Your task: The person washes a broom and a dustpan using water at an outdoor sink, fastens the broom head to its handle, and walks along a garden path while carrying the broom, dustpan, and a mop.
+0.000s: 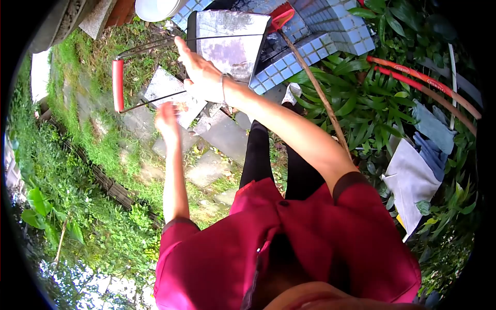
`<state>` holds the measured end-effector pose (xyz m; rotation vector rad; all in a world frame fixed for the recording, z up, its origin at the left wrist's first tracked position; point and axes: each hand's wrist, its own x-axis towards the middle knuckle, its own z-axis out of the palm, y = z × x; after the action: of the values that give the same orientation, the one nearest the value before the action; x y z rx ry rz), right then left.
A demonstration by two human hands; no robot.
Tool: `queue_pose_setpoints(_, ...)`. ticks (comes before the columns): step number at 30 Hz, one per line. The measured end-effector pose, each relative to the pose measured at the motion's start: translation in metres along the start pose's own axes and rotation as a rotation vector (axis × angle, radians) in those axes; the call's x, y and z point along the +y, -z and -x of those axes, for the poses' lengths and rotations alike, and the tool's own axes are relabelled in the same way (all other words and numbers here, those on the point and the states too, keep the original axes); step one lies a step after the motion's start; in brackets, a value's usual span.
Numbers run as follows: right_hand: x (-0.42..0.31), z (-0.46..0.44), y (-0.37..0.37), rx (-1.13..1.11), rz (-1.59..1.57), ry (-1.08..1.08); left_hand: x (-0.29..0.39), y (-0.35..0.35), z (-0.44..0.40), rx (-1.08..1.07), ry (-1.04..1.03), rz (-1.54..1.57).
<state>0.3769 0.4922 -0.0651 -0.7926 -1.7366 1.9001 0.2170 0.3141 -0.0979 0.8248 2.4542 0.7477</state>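
Note:
A dustpan [232, 49] with a grey, stained metal pan lies at the top middle, on the edge of a blue-tiled basin. Its long wire handle reaches left to a red grip [118, 85]. Over the wires my right hand [204, 77] is spread, fingers stretched out, with a bracelet at the wrist. Whether it touches the wires I cannot tell. Lower left, my left hand [168, 120] is smeared by motion near the lower wire, so its fingers do not read clearly. A pale square slab [173, 93] lies on the ground beyond it.
A wooden stick [315, 77] leans from a red tool head [281, 18] down past my right arm. Tiled basin walls [310, 51] stand at the top. Red-handled tools [413, 72], blue gloves [431, 155] and a pale cloth [411, 178] lie among plants. A white bucket [155, 9] stands top left.

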Motion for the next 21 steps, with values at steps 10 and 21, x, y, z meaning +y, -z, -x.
queue_pose_setpoints(10,0.04,0.109,0.091,0.191,0.455,-0.19,0.229,0.069,-0.013,-0.74,-0.228,0.495)
queue_pose_setpoints(21,0.145,0.275,0.166,0.279,0.617,-0.746,0.172,0.149,0.014,-0.13,0.034,0.589)
